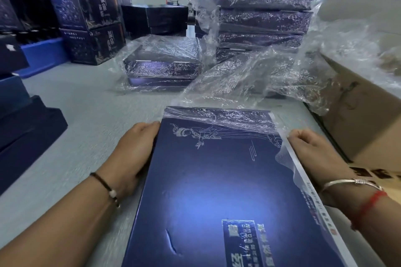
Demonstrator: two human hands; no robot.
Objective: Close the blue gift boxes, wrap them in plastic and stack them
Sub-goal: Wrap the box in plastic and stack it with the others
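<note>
Curling around the left edge of a flat dark-blue gift box [208, 180] with silver line art on its lid, the fingers of the left hand [132, 154] go under the box side and out of sight, with the thumb lying along the lid's rim near the far left corner. The right hand [312, 149] mirrors it at the right edge, its knuckles bent and its fingers folded tight against the white printed side of the box; whether they also pinch the film there cannot be told. A clear crinkled plastic bag [249, 84] covers only the far end of the box and billows up towards the centre of the frame. The box lies closed at lower centre, on a pale grey table [76, 97].

A dark cord bracelet [106, 188] circles the left wrist; a silver bangle [351, 183] and a red string [368, 204] circle the right.

At upper centre sits a low stack of plastic-wrapped blue boxes [162, 67], with a taller wrapped stack [262, 15] to its right. Dark printed cartons [86, 26] fill the upper left, and a brown cardboard carton [355, 110] stands at the right edge.
</note>
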